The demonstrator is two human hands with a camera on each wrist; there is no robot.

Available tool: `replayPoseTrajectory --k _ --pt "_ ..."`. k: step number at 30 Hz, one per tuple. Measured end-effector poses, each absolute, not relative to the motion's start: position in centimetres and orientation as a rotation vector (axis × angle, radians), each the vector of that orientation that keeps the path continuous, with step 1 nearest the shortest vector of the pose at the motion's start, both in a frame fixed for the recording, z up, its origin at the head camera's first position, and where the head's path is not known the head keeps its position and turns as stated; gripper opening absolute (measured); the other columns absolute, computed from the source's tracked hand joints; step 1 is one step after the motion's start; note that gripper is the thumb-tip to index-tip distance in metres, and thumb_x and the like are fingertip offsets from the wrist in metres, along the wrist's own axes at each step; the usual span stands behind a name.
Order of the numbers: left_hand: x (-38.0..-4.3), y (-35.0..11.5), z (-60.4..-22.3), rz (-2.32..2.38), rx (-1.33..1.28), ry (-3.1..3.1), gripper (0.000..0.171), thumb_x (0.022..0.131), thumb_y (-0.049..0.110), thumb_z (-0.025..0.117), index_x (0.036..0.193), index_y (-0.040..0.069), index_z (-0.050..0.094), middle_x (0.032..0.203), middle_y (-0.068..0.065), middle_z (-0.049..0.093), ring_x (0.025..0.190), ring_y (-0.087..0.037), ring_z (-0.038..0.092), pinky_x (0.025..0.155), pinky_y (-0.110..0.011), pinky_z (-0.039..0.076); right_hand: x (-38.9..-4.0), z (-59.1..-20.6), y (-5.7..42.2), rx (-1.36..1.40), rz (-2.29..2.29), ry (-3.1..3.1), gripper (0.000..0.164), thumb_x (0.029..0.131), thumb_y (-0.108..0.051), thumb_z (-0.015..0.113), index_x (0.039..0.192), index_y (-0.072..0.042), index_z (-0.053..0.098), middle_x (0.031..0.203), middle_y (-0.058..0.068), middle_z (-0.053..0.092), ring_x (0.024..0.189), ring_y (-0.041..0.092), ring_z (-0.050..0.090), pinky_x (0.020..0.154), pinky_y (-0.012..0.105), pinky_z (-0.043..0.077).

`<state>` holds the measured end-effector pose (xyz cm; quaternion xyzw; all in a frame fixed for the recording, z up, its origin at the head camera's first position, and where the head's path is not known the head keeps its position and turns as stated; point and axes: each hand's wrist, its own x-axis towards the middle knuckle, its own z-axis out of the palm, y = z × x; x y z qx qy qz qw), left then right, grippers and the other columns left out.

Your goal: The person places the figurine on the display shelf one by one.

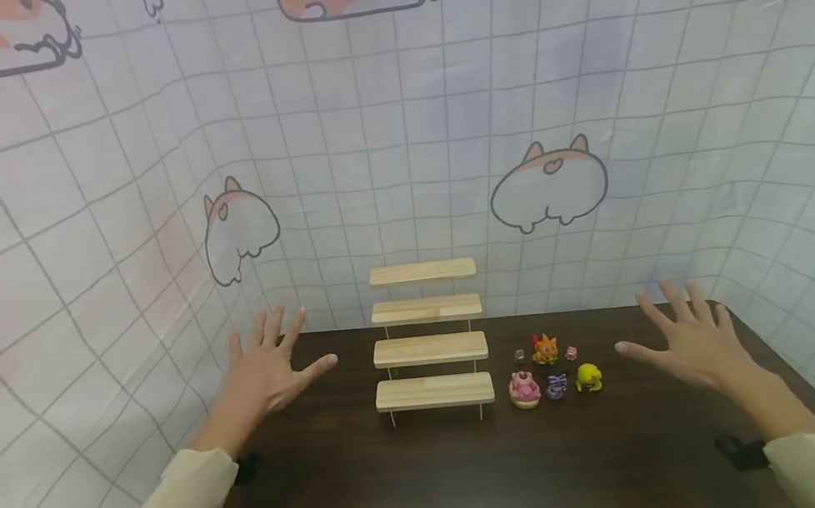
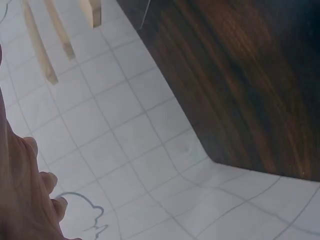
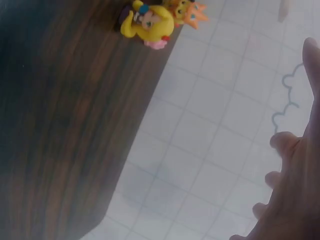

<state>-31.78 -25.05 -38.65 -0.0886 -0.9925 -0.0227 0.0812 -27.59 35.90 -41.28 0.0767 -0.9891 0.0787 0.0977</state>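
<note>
My left hand (image 1: 268,374) is raised at the left of the table with its fingers spread, holding nothing. On the other side my right hand (image 1: 692,343) is held up the same way, fingers apart. Between them stands a tiered wooden rack (image 1: 434,392) with bare pale steps. Several small figurines sit to the rack's right: a pink one on a round base (image 1: 525,391), a purple one (image 1: 557,387), a yellow-haired one (image 1: 588,377), an orange one (image 1: 545,349), a tiny grey one (image 1: 519,356) and a tiny pink one (image 1: 571,353). The right hand is nearest the yellow-haired figurine.
The dark wooden table (image 1: 433,477) reaches back to a white grid-patterned cloth (image 1: 408,128) printed with cartoon dogs. This cloth also hangs along the left and right sides. A dark strap (image 1: 741,451) shows at the right wrist.
</note>
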Motion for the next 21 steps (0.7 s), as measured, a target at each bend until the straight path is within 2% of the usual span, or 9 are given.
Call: replayPoseTrajectory --k 9,16,21 --pt "-30.1 -24.4 -40.9 -0.088 -0.274 -2.971 0.104 0.086 0.091 0.033 0.166 0.029 0.007 0.173 -0.012 0.001 0.159 -0.041 0.001 0.118 -0.075 -0.003 -26.2 -42.6 34.8 0.265 0.273 -2.920 0.095 0.094 -0.070 0.053 0.166 -0.020 0.014 0.170 0.025 0.000 0.151 0.061 -0.002 0.106 0.086 0.007" --pt "-29.2 -23.8 -43.1 -0.155 -0.287 -2.946 0.100 0.087 0.088 0.038 0.166 0.032 0.008 0.174 -0.009 0.004 0.160 -0.039 0.003 0.119 -0.075 -0.001 -25.3 -44.3 34.1 0.291 0.281 -2.903 0.094 0.094 -0.068 0.056 0.165 -0.019 0.019 0.170 0.023 0.005 0.150 0.061 0.007 0.104 0.087 0.012" --pt "-28.9 -23.1 -45.2 -0.240 -0.282 -2.934 0.098 0.089 0.085 0.041 0.165 0.034 0.009 0.174 -0.009 0.006 0.160 -0.039 0.005 0.120 -0.073 -0.001 -25.0 -45.5 33.6 0.290 0.363 -2.906 0.093 0.094 -0.066 0.058 0.165 -0.019 0.020 0.170 0.024 0.008 0.149 0.061 0.008 0.106 0.086 0.011"
